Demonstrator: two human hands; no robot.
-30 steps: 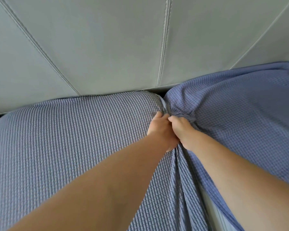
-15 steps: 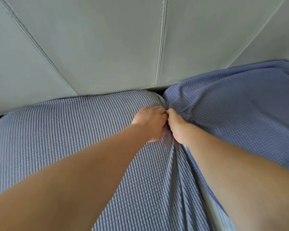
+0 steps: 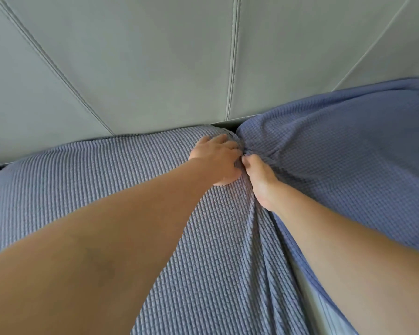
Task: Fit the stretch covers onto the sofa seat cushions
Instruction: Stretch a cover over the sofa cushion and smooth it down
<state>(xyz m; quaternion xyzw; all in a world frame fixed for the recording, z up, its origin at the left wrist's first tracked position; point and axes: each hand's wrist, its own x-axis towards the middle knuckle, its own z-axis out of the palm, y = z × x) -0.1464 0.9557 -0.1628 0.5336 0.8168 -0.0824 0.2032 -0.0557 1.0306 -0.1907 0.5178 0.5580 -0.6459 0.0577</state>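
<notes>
The stretch cover (image 3: 82,194), a blue waffle-knit fabric, is lying taut over the left seat cushion, filling the lower left of the view, while a second blue cover (image 3: 348,170) is draping more loosely over the cushion to the right. Both are butting against the pale grey-green sofa back (image 3: 155,68), whose stitched seams are fanning upward. The left hand (image 3: 218,163) is resting at the taut cover's far right corner, fingers curling into the gathered fabric. The right hand (image 3: 259,180) is pushing down into the gap between the cushions, apparently pinching folds there, though its fingertips are hiding in the cloth. A pale strip (image 3: 324,315) at the lower right is being cut off by the frame.
</notes>
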